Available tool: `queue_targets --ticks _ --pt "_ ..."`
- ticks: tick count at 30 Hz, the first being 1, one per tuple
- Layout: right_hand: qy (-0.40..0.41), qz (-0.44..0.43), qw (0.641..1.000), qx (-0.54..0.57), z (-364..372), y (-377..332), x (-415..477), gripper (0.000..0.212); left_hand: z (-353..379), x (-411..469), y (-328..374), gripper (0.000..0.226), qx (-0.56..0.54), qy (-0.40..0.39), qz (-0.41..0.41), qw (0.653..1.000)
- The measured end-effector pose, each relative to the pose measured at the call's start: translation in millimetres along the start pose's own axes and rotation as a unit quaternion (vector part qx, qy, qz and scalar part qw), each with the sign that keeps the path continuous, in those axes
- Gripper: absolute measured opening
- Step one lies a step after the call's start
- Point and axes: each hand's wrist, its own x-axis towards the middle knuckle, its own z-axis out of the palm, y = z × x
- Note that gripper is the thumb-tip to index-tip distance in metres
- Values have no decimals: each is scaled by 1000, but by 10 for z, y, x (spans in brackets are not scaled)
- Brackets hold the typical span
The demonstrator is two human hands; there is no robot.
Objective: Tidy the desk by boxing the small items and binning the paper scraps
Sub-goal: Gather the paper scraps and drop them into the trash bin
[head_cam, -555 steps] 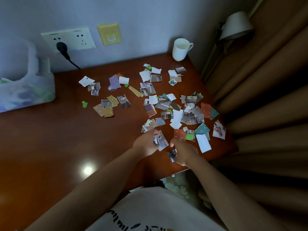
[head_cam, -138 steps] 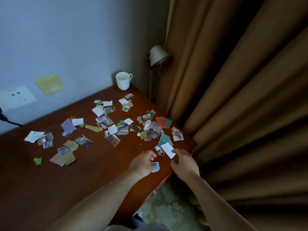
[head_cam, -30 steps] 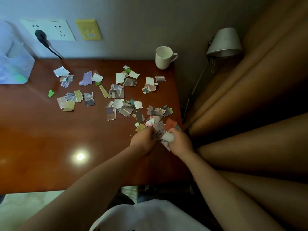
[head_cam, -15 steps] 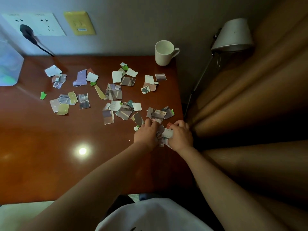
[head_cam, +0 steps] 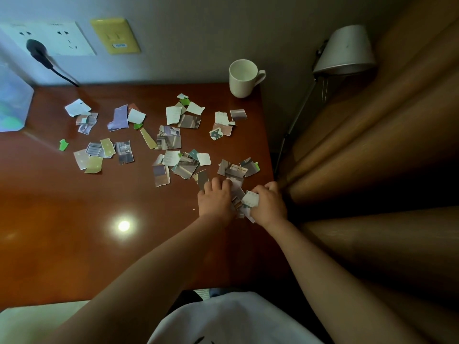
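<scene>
Right hand (head_cam: 269, 204) clutches a wad of paper scraps (head_cam: 249, 200) by the table's (head_cam: 74, 219) right edge; left hand (head_cam: 215, 201) lies palm-down against them, grip unclear. Dozens more overlap beyond; one mug (head_cam: 243, 79)

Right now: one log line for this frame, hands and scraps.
stage: gathering | left hand: on scrap pile, grip unclear | right hand: grips scrap bundle | desk: many loose scraps spread | mug: upright, far right corner

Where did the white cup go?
In the head view, the white mug stands at the far right corner of the desk, near the wall. It is left of the lamp and beyond the paper scraps.
</scene>
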Motion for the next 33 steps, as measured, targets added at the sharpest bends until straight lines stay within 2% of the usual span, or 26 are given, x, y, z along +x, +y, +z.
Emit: queue_targets --ticks 6,10,13,16,18,25,33 --pt "-11 9 1000 -22 12 6 -30 46 44 -10 6 55 -42 -26 -8 999" --pt "-13 9 1000 -2 54 1 -65 43 69 -52 -5 50 -32 10 -9 999" --pt "-16 7 999 29 81 2 -92 44 65 -78 6 60 -33 25 -10 999" --pt "-9 -2 999 44 89 6 -119 41 37 -58 18 78 -41 12 1 999" --pt "-10 -6 999 48 93 8 -139 40 23 -29 14 81 -46 -1 4 999" --pt "-22 1 998 57 68 -2 -163 40 26 2 -8 60 -51 -35 1 998" --pt "-16 -14 999 47 58 -9 -203 33 63 -84 -11 45 -97 -14 8 995"
